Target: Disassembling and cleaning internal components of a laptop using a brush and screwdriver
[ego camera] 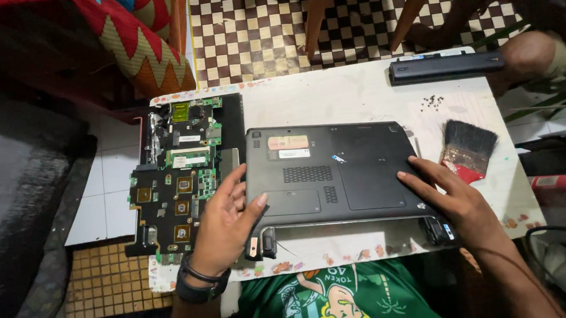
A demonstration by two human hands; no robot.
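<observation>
Head view: laptop base (334,172) lies underside up, centre of white tabletop (356,92). Left hand (225,222) flat on its left edge, fingers spread, not gripping; right hand (453,196) pressed open on right corner. Bare motherboard (179,176) just left; battery (445,66), screws (433,101), brush (467,148) to the right. Step looks like steadying/positioning the case; shifting it calls for firm two-sided hold.

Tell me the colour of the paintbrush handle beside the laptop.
Red. The paintbrush has dark bristles and a red handle, partly hidden behind the right hand; the head view shows it.
</observation>
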